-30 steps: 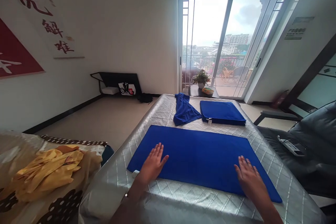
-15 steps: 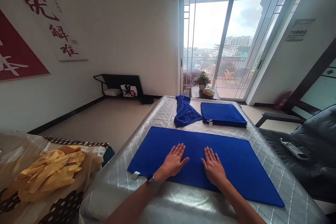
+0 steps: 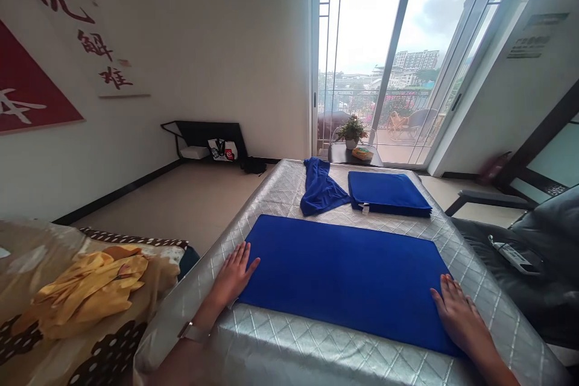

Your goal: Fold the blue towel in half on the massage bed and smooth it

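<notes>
A blue towel [image 3: 344, 277] lies spread flat across the silver quilted cover [image 3: 289, 338] in front of me. At its left edge rests my left hand [image 3: 233, 274], open with the palm down and a band on the wrist. My right hand [image 3: 459, 310] lies open on the towel's right edge, fingers pointing away from me. Neither hand grips anything. Beyond the spread towel sit a neat stack of folded blue towels [image 3: 389, 192], a white tag showing at its front, and a crumpled blue towel [image 3: 321, 187] to the left of it.
A black armchair [image 3: 493, 265] with a white remote-like device [image 3: 513, 256] on it stands close on the right. To the left, yellow cloth [image 3: 94, 283] lies on a patterned cover. A small table [image 3: 339, 155] with a potted plant [image 3: 351, 129] stands by the glass door.
Both hands have slid apart from the middle of the spread towel, the left to its left edge and the right to its right edge. The view has shifted slightly.
</notes>
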